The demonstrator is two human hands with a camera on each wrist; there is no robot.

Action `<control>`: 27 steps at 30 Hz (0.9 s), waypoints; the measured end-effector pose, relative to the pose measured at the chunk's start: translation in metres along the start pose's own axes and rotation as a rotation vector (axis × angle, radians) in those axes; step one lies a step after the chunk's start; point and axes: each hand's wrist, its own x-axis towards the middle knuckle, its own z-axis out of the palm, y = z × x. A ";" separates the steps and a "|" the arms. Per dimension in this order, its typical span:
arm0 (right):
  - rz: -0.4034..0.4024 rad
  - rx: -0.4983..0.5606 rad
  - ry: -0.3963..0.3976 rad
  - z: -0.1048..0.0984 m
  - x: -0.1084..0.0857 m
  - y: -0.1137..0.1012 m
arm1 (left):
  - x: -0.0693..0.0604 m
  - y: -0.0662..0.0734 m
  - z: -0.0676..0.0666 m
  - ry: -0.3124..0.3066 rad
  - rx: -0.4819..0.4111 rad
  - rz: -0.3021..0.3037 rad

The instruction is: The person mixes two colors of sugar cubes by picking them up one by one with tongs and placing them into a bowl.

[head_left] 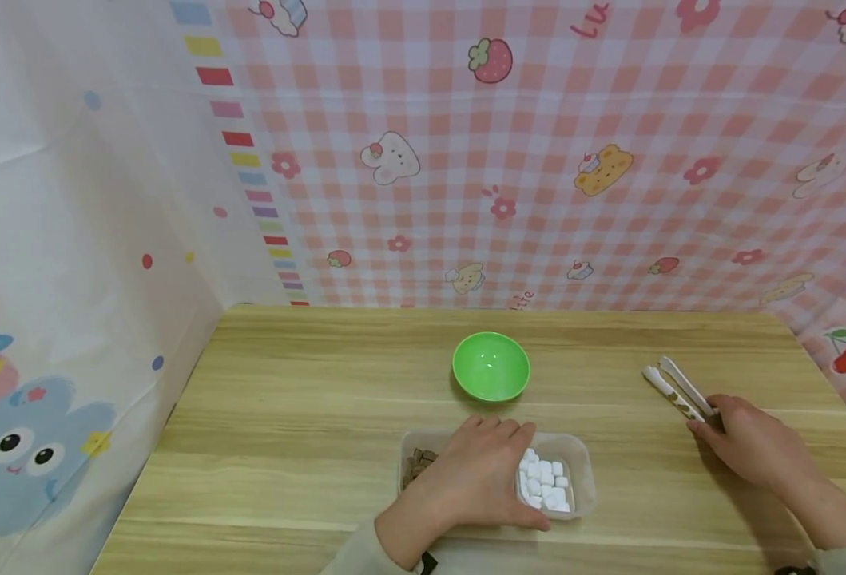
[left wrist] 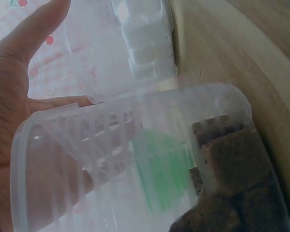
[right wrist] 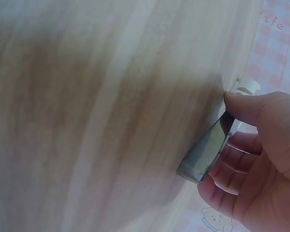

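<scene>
Two clear plastic boxes stand side by side near the table's front edge. The left box [head_left: 402, 463] holds brown cubes [head_left: 421, 461]; the right box [head_left: 585, 477] holds white cubes [head_left: 546, 485]. My left hand [head_left: 478, 473] arches over where they meet, fingers at the far rim and thumb at the near side, gripping across them. Through the cloudy wall in the left wrist view, its fingers [left wrist: 113, 137] show only faintly. At the right, my right hand [head_left: 760, 446] pinches the rear end of pale-tipped metal tongs [head_left: 674, 391] by thumb and fingers. Their spread arms point toward the back left.
Behind the boxes, a green bowl [head_left: 490, 367] stands on the wood-grain table [head_left: 286, 415], with nothing visible inside. A pink checked cloth [head_left: 423, 216] hangs along the table's back edge, and a white printed cloth [head_left: 92, 263] hangs at the left.
</scene>
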 end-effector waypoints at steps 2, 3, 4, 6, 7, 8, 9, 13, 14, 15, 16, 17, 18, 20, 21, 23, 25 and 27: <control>0.001 0.009 0.002 0.000 -0.001 0.001 | 0.000 0.000 0.000 -0.001 0.000 0.003; 0.002 0.012 0.003 0.000 -0.001 0.001 | 0.001 0.000 0.000 0.000 0.003 0.004; 0.005 0.018 0.004 0.000 -0.001 0.001 | 0.001 0.000 0.000 0.001 0.004 0.005; 0.011 0.036 0.005 0.000 -0.002 0.002 | 0.001 0.000 0.000 0.007 0.011 0.006; 0.018 0.049 0.005 0.000 -0.002 0.002 | 0.001 0.000 0.000 0.010 0.017 0.007; 0.025 0.063 0.005 -0.001 -0.002 0.003 | 0.001 0.000 0.000 0.013 0.021 0.009; 0.032 0.073 0.010 -0.001 -0.002 0.003 | 0.001 0.001 0.000 0.017 0.029 0.011; 0.047 0.112 0.038 -0.003 -0.003 0.004 | 0.001 0.001 -0.001 0.030 0.055 0.023; 0.051 0.118 0.045 -0.004 -0.004 0.004 | 0.001 0.001 -0.001 0.032 0.058 0.027; 0.053 0.122 0.052 -0.005 -0.004 0.003 | 0.001 0.002 -0.001 0.033 0.061 0.030; 0.054 0.128 0.059 -0.005 -0.005 0.003 | 0.000 0.002 -0.001 0.034 0.061 0.032; 0.056 0.131 0.065 -0.006 -0.006 0.003 | 0.000 0.002 -0.001 0.036 0.061 0.034; 0.059 0.134 0.072 -0.006 -0.007 0.002 | 0.000 0.002 -0.001 0.036 0.057 0.034; 0.064 0.144 0.082 -0.006 -0.009 0.002 | 0.000 0.003 -0.001 0.037 0.053 0.034; 0.061 0.146 0.097 -0.006 -0.010 0.001 | 0.000 0.003 -0.001 0.038 0.051 0.034; 0.059 0.154 0.123 -0.005 -0.012 0.000 | 0.000 0.003 0.000 0.041 0.049 0.033; 0.053 0.167 0.149 -0.005 -0.014 -0.001 | 0.000 0.003 0.000 0.042 0.046 0.033; 0.039 0.175 0.181 -0.004 -0.017 -0.002 | 0.000 0.003 0.000 0.045 0.046 0.034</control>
